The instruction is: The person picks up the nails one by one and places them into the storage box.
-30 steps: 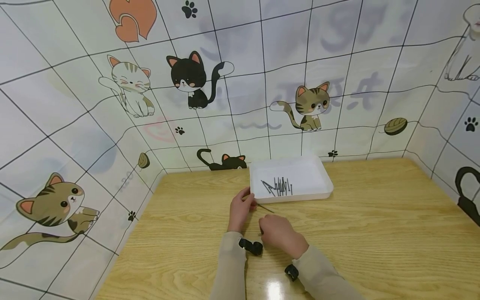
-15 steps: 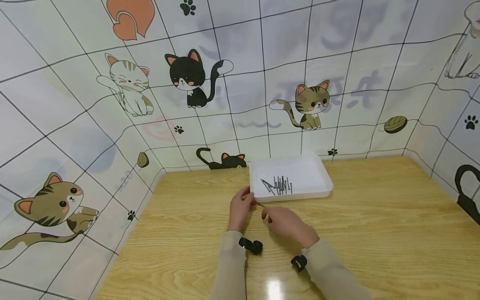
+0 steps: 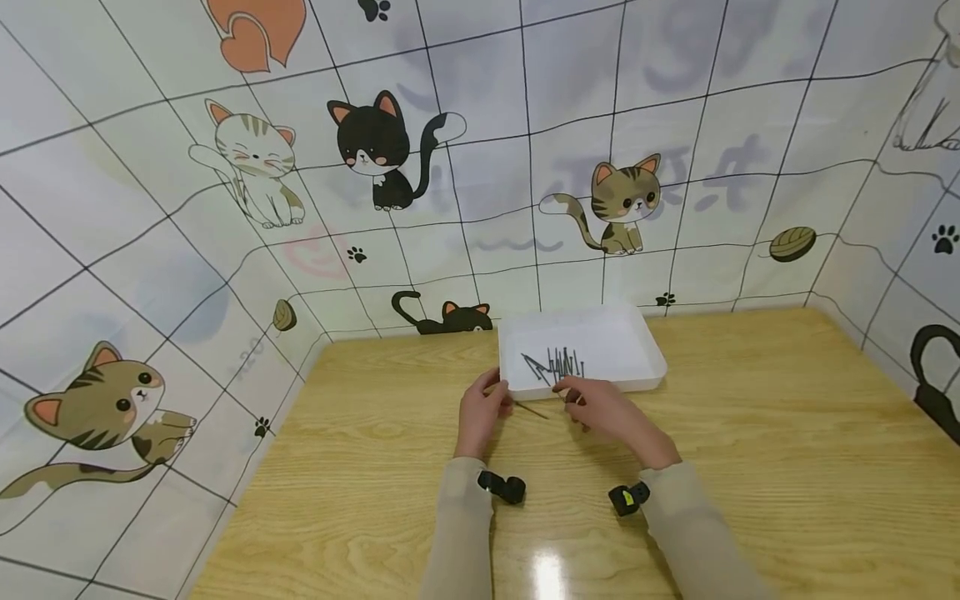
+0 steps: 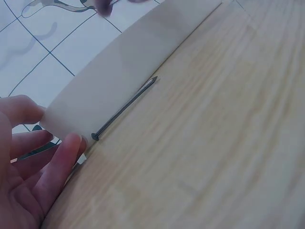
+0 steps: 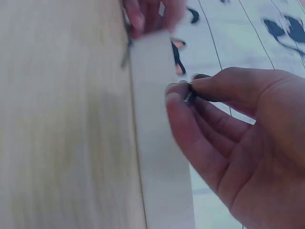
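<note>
A white tray (image 3: 637,385) sits at the back of the table, with several dark nails (image 3: 564,363) lying inside near its front wall. My left hand (image 3: 482,414) holds the tray's front left corner; in the left wrist view, thumb and fingers (image 4: 62,162) bend about that corner. One loose nail (image 4: 125,109) lies on the table along the tray's front wall, its head close to the left thumb. Beside the front rim, my right hand (image 3: 603,410) pinches a nail (image 5: 189,95) between thumb and index finger. Most of that nail is hidden by the fingers.
The wooden table (image 3: 375,467) runs back to a cloth wall (image 3: 495,183) printed with cats and grid lines. Black cameras are strapped to both wrists, the left camera (image 3: 502,487) and the right camera (image 3: 628,498).
My right hand has moved away from me and rightward to the tray's front rim, carrying the pinched nail. The left hand stays at the corner, and the loose nail has not moved.
</note>
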Available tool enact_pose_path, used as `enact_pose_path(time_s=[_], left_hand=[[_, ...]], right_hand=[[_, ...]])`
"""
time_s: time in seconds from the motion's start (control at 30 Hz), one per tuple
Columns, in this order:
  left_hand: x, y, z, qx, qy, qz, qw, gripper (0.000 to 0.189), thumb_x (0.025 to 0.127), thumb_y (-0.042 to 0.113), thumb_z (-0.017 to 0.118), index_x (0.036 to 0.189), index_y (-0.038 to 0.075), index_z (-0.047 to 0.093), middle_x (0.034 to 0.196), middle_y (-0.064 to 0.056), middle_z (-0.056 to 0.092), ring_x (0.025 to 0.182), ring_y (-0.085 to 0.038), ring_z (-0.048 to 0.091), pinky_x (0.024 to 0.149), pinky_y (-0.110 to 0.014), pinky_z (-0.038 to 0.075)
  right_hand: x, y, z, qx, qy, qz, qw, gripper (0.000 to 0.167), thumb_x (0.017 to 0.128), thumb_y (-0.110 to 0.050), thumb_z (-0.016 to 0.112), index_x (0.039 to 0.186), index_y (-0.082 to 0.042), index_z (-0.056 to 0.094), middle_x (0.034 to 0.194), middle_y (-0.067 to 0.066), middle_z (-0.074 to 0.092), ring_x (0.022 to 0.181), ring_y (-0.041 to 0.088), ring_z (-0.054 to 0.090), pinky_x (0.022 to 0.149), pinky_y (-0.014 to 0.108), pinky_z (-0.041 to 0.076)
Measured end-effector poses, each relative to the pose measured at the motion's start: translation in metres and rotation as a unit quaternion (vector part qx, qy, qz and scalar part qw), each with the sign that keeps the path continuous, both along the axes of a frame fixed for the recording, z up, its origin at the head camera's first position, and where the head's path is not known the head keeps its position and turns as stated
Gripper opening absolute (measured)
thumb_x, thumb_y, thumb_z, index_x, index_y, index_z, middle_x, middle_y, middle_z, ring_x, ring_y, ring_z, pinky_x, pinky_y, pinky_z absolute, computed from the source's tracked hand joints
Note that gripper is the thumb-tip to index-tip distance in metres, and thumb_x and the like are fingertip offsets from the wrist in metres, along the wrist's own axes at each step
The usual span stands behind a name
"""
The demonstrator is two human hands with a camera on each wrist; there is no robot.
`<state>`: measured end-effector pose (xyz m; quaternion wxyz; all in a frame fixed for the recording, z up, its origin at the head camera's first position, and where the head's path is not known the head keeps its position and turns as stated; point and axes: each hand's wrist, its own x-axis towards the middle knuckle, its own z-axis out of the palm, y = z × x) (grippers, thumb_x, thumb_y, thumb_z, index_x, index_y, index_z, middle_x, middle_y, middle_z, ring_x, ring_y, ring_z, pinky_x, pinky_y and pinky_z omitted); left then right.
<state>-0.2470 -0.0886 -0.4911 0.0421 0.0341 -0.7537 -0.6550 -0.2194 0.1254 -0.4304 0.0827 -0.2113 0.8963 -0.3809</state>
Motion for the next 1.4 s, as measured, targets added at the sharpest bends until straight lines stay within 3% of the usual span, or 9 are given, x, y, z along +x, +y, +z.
enact_pose_path(time_s=[0.3,0.63,0.9,1.17,1.4], left_hand=[[-0.002,0.000,0.006,-0.010,-0.007,0.013,0.9998,0.039,0.088,0.026,0.055,0.126,0.017,0.053,0.111,-0.001,0.058,0.074,-0.018,0.061,0.061,-0.029,0.053],[-0.002,-0.002,0.008,-0.009,-0.005,0.009,0.9999,0.038,0.089,0.025,0.054,0.126,0.017,0.052,0.112,-0.002,0.057,0.074,-0.017,0.061,0.062,-0.029,0.053],[0.000,0.000,0.004,-0.007,-0.012,0.003,0.9999,0.039,0.089,0.025,0.054,0.127,0.015,0.052,0.113,-0.004,0.057,0.073,-0.017,0.061,0.061,-0.028,0.053],[0.000,-0.002,0.003,-0.005,-0.006,0.008,0.9999,0.040,0.089,0.025,0.054,0.127,0.014,0.051,0.112,-0.004,0.057,0.072,-0.017,0.061,0.061,-0.028,0.053],[-0.001,-0.002,-0.001,0.001,-0.002,0.005,1.0000,0.039,0.088,0.025,0.055,0.126,0.015,0.052,0.112,-0.003,0.058,0.072,-0.017,0.062,0.061,-0.029,0.053]], right_hand=[[-0.015,0.040,0.009,-0.061,0.021,-0.069,0.9955,0.036,0.090,-0.007,0.048,0.125,-0.007,0.047,0.100,0.018,0.056,0.075,0.029,0.059,0.058,0.037,0.053],[-0.043,0.047,0.005,-0.094,0.015,-0.099,0.9906,0.039,0.090,-0.010,0.049,0.128,-0.006,0.044,0.100,0.016,0.055,0.079,0.030,0.060,0.062,0.038,0.054],[-0.066,0.048,0.006,-0.056,0.004,-0.101,0.9933,0.038,0.090,-0.010,0.047,0.127,-0.006,0.044,0.101,0.020,0.056,0.076,0.027,0.062,0.062,0.039,0.053],[-0.092,0.043,0.000,-0.051,-0.062,-0.100,0.9917,0.040,0.091,-0.008,0.048,0.129,-0.001,0.041,0.104,0.023,0.057,0.079,0.030,0.062,0.067,0.038,0.053],[-0.106,0.038,-0.008,-0.003,-0.075,-0.130,0.9887,0.038,0.088,-0.008,0.053,0.124,0.001,0.047,0.096,0.018,0.061,0.071,0.021,0.062,0.063,0.034,0.051]])
